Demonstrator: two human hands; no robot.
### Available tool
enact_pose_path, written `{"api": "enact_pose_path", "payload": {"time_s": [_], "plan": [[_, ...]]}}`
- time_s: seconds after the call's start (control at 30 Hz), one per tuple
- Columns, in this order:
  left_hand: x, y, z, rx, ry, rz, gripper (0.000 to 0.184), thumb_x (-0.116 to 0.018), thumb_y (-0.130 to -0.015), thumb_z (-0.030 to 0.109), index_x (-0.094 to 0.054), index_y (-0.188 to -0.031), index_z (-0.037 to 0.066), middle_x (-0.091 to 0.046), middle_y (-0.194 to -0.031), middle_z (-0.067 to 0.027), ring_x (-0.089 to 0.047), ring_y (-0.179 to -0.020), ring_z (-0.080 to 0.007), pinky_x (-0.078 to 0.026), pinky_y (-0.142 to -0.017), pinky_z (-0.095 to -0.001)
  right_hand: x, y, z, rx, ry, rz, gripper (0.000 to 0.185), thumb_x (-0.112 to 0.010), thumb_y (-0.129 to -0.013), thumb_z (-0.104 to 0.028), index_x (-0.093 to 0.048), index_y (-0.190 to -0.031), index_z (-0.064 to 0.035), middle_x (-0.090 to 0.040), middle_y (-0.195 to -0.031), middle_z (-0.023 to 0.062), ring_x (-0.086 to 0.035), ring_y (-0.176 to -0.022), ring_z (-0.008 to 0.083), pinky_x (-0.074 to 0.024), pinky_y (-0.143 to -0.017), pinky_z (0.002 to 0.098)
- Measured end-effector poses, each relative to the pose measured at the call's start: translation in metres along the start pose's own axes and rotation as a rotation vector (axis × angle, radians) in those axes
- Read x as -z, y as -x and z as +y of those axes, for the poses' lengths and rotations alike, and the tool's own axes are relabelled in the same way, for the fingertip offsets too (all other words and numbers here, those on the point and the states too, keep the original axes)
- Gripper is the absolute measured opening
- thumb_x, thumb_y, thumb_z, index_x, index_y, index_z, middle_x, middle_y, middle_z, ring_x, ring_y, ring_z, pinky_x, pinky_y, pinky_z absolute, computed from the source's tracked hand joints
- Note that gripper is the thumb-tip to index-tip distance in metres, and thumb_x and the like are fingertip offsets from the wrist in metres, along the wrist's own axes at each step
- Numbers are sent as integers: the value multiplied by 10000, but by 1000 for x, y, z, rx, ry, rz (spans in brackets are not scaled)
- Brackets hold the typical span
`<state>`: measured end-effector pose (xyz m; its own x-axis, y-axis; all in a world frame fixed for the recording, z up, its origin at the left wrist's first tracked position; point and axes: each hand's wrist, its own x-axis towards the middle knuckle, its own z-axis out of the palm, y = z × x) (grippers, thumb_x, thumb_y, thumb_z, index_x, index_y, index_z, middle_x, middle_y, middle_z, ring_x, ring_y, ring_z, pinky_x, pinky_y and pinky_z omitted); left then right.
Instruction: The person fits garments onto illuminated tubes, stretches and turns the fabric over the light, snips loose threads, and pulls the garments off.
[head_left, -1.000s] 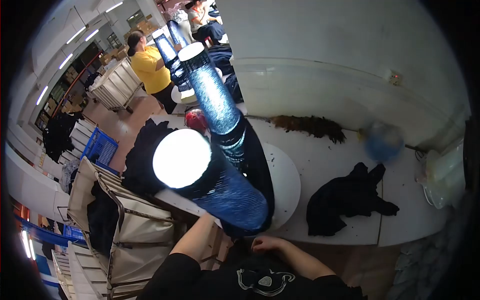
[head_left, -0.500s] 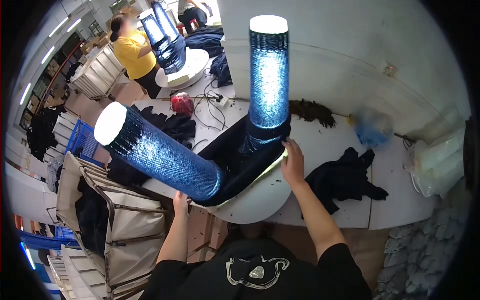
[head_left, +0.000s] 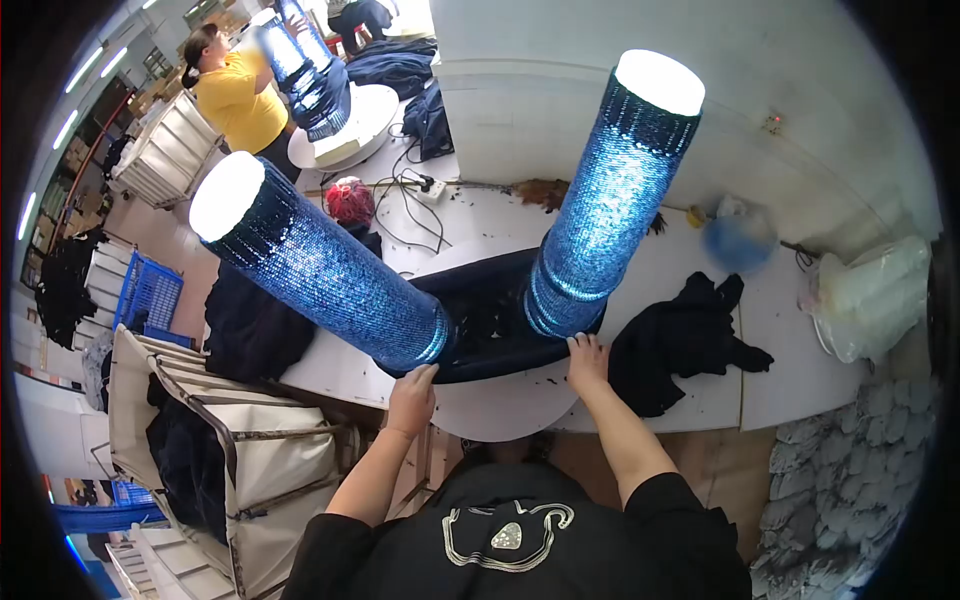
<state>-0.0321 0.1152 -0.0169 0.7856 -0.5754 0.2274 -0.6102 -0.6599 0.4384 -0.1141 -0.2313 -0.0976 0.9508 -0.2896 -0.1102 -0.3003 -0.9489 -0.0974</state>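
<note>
A dark navy knit garment [head_left: 490,365] hangs around the bases of two lit tubes. Its knit is stretched over the left lit tube [head_left: 335,275] and the right lit tube [head_left: 625,190], glowing blue, with white round tops bare. My left hand [head_left: 412,402] has its fingers closed on the garment's near edge, just below the left tube's base. At the same edge, below the right tube, my right hand [head_left: 588,364] grips the fabric with curled fingers. Both thumbs are partly hidden. Under the garment shows a round white stand [head_left: 500,410].
Another dark garment [head_left: 680,345] lies on the white table at right. A cloth-sided cart [head_left: 280,460] stands at left, holding dark fabric. Cables, a red yarn ball [head_left: 349,202] and a plastic bag [head_left: 870,300] are around. A person in yellow [head_left: 240,100] works at another lit stand.
The lit tubes and garment have turned; the right tube now leans right and nearer me. My left hand has moved right along the edge, and my right hand has come lower.
</note>
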Motion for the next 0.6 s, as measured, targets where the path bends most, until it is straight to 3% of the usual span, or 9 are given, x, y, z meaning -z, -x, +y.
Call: {"api": "enact_pose_path", "payload": {"time_s": [0.13,0.3,0.4,0.53,0.6], "plan": [[-26,5,-27,50,-56,-241,425,-535,-780,16,-580,-1202,-11,-603,-1213,-179,-587,-1086,-331,-471,-906,-423,-17,3,-8,-79,10,-127,535,-668,-727,-119,-549,-1248,-136,-498,-1265,55,-435,-1231,268,-363,-990,468],[-49,10,-53,-24,-183,-308,485,-515,-784,31,-528,-1268,-3,-548,-1308,-164,-543,-1178,-296,-445,-936,-441,-28,19,-19,-126,28,-146,501,-646,-747,-131,-567,-1242,-145,-504,-1255,51,-443,-1213,272,-374,-976,463],[-45,-1,-59,-9,-226,-455,501,-515,-784,43,-520,-1282,2,-535,-1325,-163,-524,-1211,-293,-439,-954,-432,-33,25,-25,-139,42,-150,346,-517,-865,-131,-581,-1205,-124,-499,-1271,62,-434,-1219,286,-397,-956,444],[-39,-13,-54,45,-264,-608,522,-549,-770,73,-519,-1287,5,-519,-1341,-170,-502,-1243,-298,-431,-982,-420,-28,29,-30,-169,9,-183,398,-530,-850,-119,-568,-1247,-124,-495,-1286,68,-416,-1249,298,-375,-1003,470],[-42,-8,-61,9,-238,-517,530,-570,-764,87,-519,-1287,11,-513,-1348,-169,-496,-1248,-301,-426,-990,-420,-19,28,-34,-190,-15,-209,438,-544,-831,-111,-560,-1268,-125,-506,-1276,73,-412,-1261,301,-360,-1030,480]]}}
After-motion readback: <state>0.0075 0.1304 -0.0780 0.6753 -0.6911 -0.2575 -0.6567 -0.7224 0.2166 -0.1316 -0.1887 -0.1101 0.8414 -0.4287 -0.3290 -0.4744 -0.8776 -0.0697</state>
